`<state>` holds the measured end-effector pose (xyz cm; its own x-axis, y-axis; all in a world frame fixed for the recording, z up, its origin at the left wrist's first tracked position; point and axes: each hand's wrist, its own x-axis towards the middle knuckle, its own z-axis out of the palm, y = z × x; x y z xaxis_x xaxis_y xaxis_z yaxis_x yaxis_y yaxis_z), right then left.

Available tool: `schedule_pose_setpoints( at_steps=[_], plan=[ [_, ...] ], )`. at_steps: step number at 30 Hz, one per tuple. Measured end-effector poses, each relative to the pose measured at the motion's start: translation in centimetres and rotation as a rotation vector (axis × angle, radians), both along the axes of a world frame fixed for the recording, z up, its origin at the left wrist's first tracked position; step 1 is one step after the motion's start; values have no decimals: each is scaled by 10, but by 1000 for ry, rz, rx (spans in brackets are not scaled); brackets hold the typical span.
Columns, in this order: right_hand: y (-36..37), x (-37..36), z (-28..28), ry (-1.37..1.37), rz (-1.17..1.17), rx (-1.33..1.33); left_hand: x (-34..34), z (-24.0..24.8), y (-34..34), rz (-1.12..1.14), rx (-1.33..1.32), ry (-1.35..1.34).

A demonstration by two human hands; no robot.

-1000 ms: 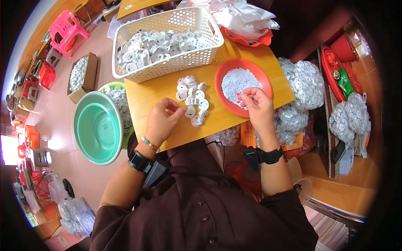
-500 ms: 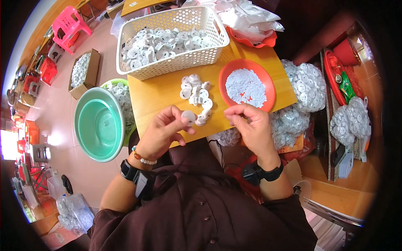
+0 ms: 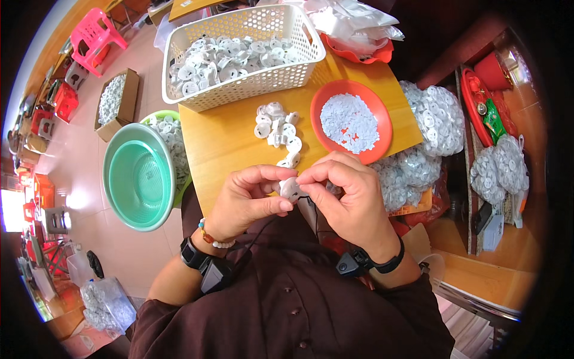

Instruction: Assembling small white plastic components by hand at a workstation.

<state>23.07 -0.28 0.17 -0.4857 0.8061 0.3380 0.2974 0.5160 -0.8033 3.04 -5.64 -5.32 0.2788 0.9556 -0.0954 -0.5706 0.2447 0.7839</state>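
Sitting between left hand [image 3: 254,192] and right hand [image 3: 344,194]: white disc [image 3: 290,189].

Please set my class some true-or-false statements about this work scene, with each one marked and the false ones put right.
1. The left hand and right hand are both at one round white piece. True.
2. A white basket and red plate stand on the table. True.
3. The basket holds red cubes. False: it holds white parts.
4. Both wrists are bare. False: each wears a black device.
5. A green colander is left of the table. True.
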Motion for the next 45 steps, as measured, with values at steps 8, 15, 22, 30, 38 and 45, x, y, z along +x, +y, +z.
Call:
schedule_pose_setpoints(
  at_steps=[8, 15, 22, 30, 38, 45],
  plan=[
    [-3, -3, 4, -38, -1, -57, 4, 1, 0, 46, 115, 42],
    [-4, -2, 7, -103, -3, -10, 4, 8, 1, 52, 160, 182],
    [-4, -2, 8, -69, 64, -94, 3, 10, 1, 59, 165, 261],
    [-3, -2, 7, -85, 32, -77, 2, 12, 1, 51, 171, 323],
    [-4, -3, 8, -81, 47, -106, 4, 15, 2, 50, 170, 326],
    [-2, -1, 14, -142, 24, -171, 2, 10, 2, 48, 162, 288]
  ],
)
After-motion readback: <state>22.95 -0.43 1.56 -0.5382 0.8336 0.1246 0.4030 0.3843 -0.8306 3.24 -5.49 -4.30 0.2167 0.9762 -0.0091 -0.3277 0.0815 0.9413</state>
